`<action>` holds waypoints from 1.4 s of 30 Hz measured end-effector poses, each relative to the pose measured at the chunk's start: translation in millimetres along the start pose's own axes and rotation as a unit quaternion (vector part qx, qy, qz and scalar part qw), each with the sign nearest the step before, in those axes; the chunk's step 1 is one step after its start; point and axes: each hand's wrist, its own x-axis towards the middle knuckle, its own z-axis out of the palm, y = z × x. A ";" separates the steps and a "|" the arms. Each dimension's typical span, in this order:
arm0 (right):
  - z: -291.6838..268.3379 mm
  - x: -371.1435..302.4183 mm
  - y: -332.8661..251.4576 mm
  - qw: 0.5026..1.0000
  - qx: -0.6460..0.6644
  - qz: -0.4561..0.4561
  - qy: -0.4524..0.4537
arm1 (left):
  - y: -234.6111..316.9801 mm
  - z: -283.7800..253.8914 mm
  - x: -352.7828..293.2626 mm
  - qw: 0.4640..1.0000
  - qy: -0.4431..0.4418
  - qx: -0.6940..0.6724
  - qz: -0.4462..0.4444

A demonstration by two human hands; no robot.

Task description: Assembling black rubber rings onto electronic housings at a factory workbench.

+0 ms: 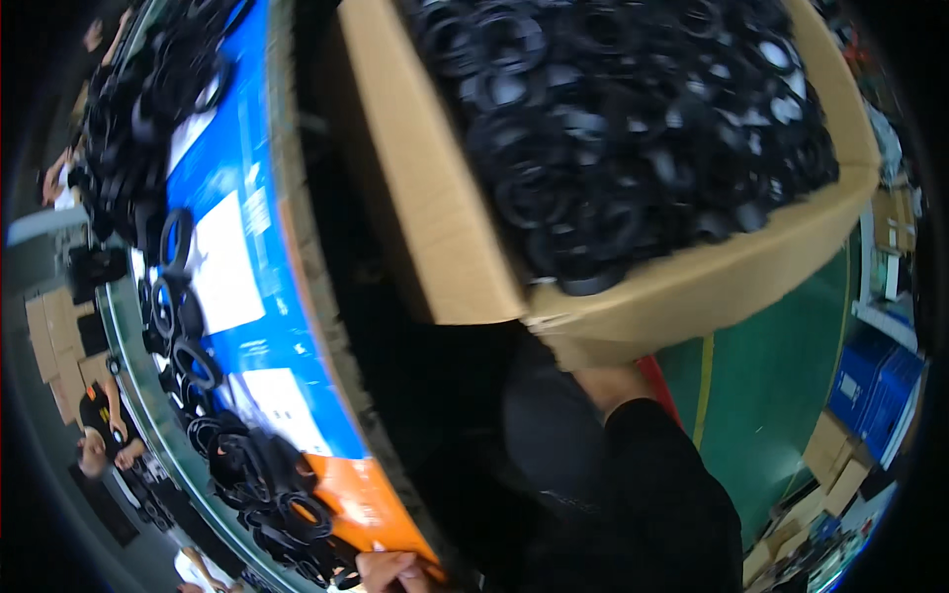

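Cardboard box [712, 287], heaped with black rings [583, 227], sits at a tilt in the upper part of the view, right of a worktop [361, 494] covered in blue, white and orange. At the box's lower corner, a worker's right hand [608, 383] is mostly hidden behind the cardboard, with little more than the wrist showing past a black sleeve [672, 484]; whether its fingers are spread or pressed together cannot be told. At the lower edge, the left hand [393, 571] lies against the orange end of the worktop with its visible fingers bent and close together, near a long pile of loose black rings [242, 460]; blur and the picture's edge hide whether it pinches anything. Green floor [761, 395] marked with yellow lines stretches out to the right, toward blue bins [875, 381], while a person in a dark top [99, 410] appears at far left.
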 end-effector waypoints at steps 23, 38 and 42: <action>-302.1 -15.6 389.0 0.897 -0.133 0.227 0.356 | -5.2 31.8 9.3 0.939 0.078 0.328 0.066; -209.0 -208.5 268.8 0.774 0.267 0.419 0.391 | 1.6 -9.0 13.8 0.933 0.092 0.346 -0.034; -222.5 -214.4 254.6 0.707 0.430 0.371 0.420 | 16.4 66.1 13.5 0.955 0.145 0.253 0.062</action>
